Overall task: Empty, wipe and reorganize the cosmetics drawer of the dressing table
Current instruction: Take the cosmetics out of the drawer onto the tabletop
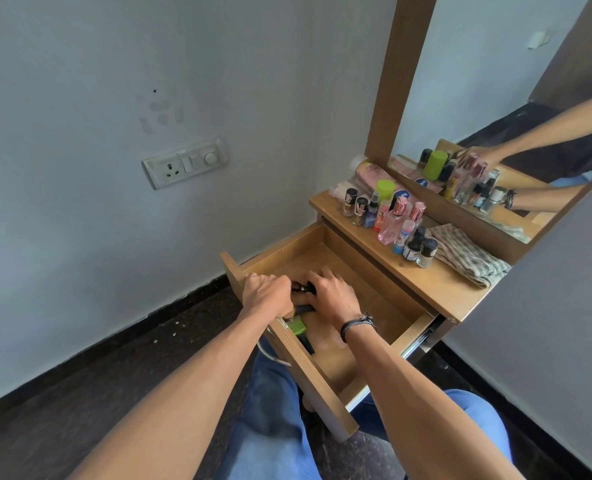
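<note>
Currently, at frame centre, left hand (266,294) and right hand (331,295) curl around dark tubes (302,289) inside the drawer (377,303), apparently bunching them for one lift; bottles (391,218) stand right of centre.

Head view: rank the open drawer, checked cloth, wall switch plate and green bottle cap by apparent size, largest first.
1. open drawer
2. checked cloth and wall switch plate look about alike, so I leave them unranked
3. green bottle cap, clearly smallest
</note>
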